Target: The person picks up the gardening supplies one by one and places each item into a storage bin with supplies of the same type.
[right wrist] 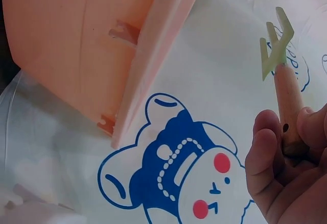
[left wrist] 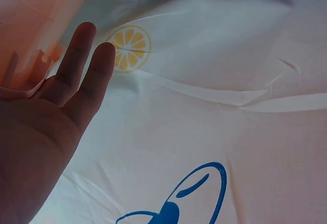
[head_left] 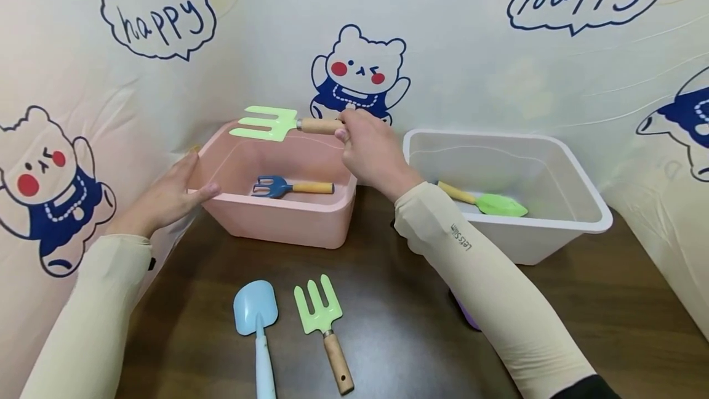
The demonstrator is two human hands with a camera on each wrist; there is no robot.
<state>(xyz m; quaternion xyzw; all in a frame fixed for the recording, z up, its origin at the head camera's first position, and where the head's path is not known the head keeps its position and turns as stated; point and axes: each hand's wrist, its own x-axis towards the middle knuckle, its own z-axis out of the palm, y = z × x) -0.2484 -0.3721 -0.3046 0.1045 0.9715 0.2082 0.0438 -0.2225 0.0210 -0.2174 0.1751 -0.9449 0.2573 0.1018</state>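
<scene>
The right hand pinches the wooden handle of a green fork, which hangs level above the pink tub. The left hand is at the tub's left end, fingers straight — they seem to touch its side, though the contact is hard to make out. A blue fork lies inside the pink tub; a green trowel lies in the white tub. Nearer, a light-blue shovel and another green fork lie side by side on the table.
</scene>
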